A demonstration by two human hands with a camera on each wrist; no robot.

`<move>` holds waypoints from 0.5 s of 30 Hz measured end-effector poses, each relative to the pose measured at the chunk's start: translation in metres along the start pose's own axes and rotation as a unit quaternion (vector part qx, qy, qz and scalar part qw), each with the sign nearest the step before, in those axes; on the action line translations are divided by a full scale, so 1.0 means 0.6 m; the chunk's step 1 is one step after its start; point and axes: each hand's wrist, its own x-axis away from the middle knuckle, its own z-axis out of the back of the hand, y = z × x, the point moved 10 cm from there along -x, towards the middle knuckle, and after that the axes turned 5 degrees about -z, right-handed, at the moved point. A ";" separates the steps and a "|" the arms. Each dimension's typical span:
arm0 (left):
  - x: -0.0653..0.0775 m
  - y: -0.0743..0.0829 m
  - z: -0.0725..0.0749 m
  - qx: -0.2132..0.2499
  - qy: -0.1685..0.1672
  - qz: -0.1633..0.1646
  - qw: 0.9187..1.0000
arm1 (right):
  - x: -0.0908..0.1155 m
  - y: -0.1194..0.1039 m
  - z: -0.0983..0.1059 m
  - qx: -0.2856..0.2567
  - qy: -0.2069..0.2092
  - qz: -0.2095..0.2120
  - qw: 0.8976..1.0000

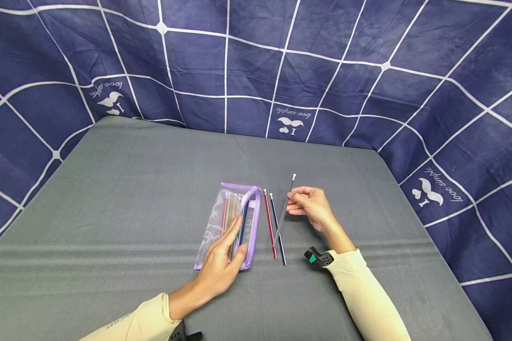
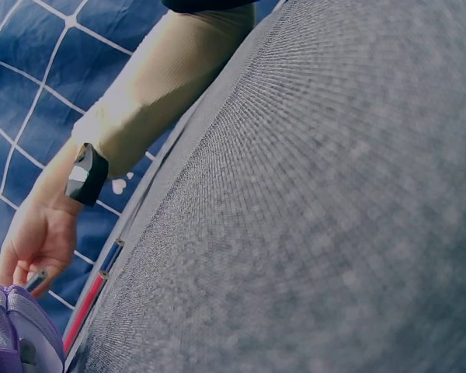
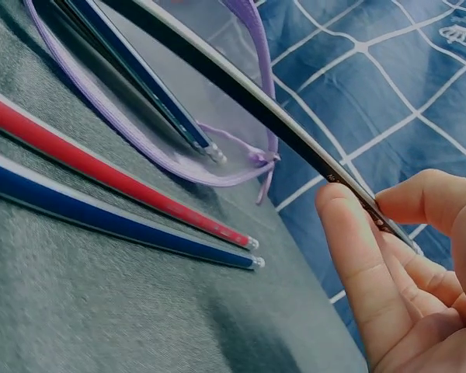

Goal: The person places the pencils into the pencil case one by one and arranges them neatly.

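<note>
A mesh pencil pouch with purple edging [image 1: 256, 227] lies on the grey surface in the head view, several pencils [image 1: 225, 213] inside it. Across the pouch rests my left hand [image 1: 222, 260], fingers extended. My right hand [image 1: 311, 206] pinches a dark grey pencil [image 1: 285, 211] near its white-tipped end; its other end hangs over two pencils lying right of the pouch. Of those, the red pencil [image 1: 267, 213] is nearer the pouch and the blue pencil [image 1: 282, 248] is beside it. The right wrist view shows thumb and fingers [image 3: 353, 264] on the grey pencil and the pouch's side standing open.
A grey cloth [image 1: 123, 199] covers the table, with creases running across it. Blue curtains with white grid lines [image 1: 256, 66] hang behind and at both sides. A black wrist device [image 1: 319, 257] is on the right wrist.
</note>
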 end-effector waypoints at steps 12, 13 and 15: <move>-0.001 0.000 0.000 -0.002 0.000 0.002 1.000 | -0.002 0.018 -0.018 -0.041 -0.002 0.000 0.999; -0.001 0.000 0.000 -0.001 0.000 0.002 1.000 | -0.002 0.020 -0.020 -0.043 -0.002 0.000 0.999; -0.001 0.000 0.000 -0.001 -0.001 0.003 1.000 | -0.003 0.023 -0.025 -0.047 -0.004 0.001 0.999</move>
